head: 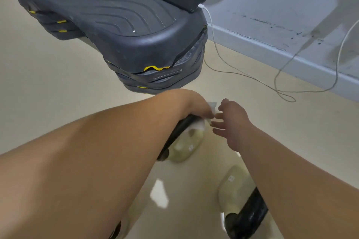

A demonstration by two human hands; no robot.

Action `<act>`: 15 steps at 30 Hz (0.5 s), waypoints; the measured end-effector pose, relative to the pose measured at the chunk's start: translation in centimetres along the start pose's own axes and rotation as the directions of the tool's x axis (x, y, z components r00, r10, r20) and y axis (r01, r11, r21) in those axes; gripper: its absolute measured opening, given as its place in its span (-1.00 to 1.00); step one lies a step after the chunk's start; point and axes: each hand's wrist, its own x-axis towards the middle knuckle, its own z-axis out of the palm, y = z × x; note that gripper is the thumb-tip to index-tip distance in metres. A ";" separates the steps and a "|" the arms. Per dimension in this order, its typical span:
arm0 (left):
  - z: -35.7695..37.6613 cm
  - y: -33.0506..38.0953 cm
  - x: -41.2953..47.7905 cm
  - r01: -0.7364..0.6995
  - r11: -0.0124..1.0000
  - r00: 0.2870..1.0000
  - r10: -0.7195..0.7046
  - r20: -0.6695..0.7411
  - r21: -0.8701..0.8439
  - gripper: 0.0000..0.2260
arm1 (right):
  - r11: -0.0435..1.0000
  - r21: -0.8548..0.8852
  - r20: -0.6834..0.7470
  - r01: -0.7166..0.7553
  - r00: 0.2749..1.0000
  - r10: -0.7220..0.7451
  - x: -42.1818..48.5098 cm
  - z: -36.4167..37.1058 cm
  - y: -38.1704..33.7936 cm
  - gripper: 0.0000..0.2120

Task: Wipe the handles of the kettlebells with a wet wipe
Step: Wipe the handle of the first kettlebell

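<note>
The left hand is clenching a crumpled white wet wipe on a pale yellow kettlebell's black curved handle (near the black plastic step platform); the right hand is hovering alongside, fingers spread.

glossy black kettlebell handle, matt ribbed plastic step platform, smooth pale floor.

Left hand curled, right hand splayed.
</note>
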 end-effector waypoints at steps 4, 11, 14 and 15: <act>-0.4 -1.1 0.4 0.206 0.830 0.973 -0.120 0.196 -0.518 -0.66 | 0.995 -0.090 0.014 0.043 0.999 -0.042 -0.2 0.8 0.3 -0.75; 2.4 -2.3 1.1 -0.122 0.962 0.873 0.221 -0.435 0.244 -0.89 | 0.991 -0.119 0.014 0.066 0.998 -0.065 -1.0 0.9 -0.3 -0.67; 5.1 -5.7 -0.9 -0.121 0.817 0.698 0.474 -0.537 0.564 -0.63 | 0.977 -0.172 0.016 0.125 0.992 -0.124 -1.7 1.2 -1.3 -0.73; 5.9 -7.1 -1.6 -0.105 0.791 0.679 0.500 -0.538 0.602 -0.49 | 0.969 -0.199 0.023 0.147 0.989 -0.146 -2.0 1.4 -1.6 -0.82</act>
